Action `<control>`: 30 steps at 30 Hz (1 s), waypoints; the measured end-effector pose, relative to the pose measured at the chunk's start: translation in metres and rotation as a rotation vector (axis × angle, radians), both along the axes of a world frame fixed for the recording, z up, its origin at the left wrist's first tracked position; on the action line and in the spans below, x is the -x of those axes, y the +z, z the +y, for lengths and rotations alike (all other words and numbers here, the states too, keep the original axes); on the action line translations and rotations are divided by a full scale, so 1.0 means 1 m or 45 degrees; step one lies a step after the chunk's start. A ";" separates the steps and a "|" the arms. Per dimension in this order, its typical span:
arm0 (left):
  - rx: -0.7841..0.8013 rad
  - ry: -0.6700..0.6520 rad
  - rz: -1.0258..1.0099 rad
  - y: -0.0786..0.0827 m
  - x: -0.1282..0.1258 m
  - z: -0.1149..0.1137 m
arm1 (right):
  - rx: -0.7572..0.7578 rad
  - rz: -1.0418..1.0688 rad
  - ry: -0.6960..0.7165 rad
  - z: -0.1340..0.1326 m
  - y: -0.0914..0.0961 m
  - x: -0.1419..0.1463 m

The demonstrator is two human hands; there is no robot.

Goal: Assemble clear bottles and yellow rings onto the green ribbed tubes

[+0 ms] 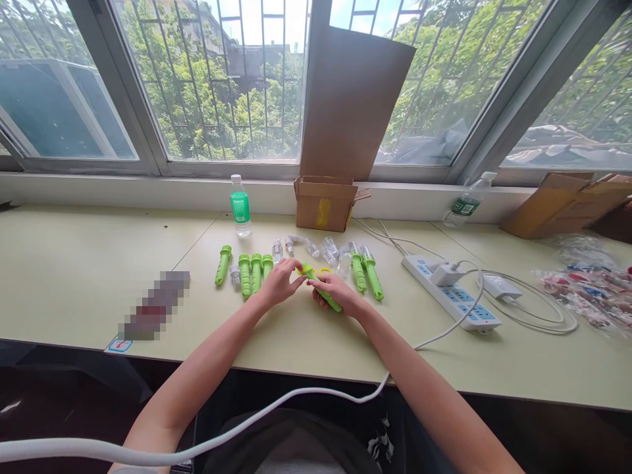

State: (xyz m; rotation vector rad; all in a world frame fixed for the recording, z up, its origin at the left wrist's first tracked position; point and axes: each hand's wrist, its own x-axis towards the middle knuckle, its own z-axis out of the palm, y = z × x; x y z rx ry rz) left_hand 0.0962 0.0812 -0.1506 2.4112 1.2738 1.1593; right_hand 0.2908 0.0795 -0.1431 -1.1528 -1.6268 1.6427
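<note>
My right hand (338,294) is wrapped round a slotted green plastic tube (332,301), held at a slant with its threaded end toward my left. At that end, the thumb and forefinger of my left hand (281,284) pinch a small yellow ring (300,270); the fingers partly hide it. Another yellow ring (324,270) lies on the table just beyond. More green tubes lie on both sides: one at far left (223,265), several beside my left hand (244,273), and two with clear tops (371,273) at right. Clear plastic pieces (330,250) are scattered behind my hands.
A water bottle (240,207) stands at the back, near a small cardboard box (323,205). To the right are a power strip (451,293) with cables, another bottle (464,205) and bagged small parts (582,289). A white cable (296,393) crosses before my body.
</note>
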 end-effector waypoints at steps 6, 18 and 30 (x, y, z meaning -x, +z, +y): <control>-0.021 0.000 -0.004 0.001 0.000 0.000 | -0.002 -0.001 0.001 -0.001 0.002 0.000; -0.023 0.001 -0.013 -0.002 -0.001 0.001 | 0.003 0.019 0.007 0.001 -0.001 -0.001; -0.018 0.003 -0.007 -0.002 -0.001 0.002 | 0.006 0.025 0.009 0.001 -0.001 -0.002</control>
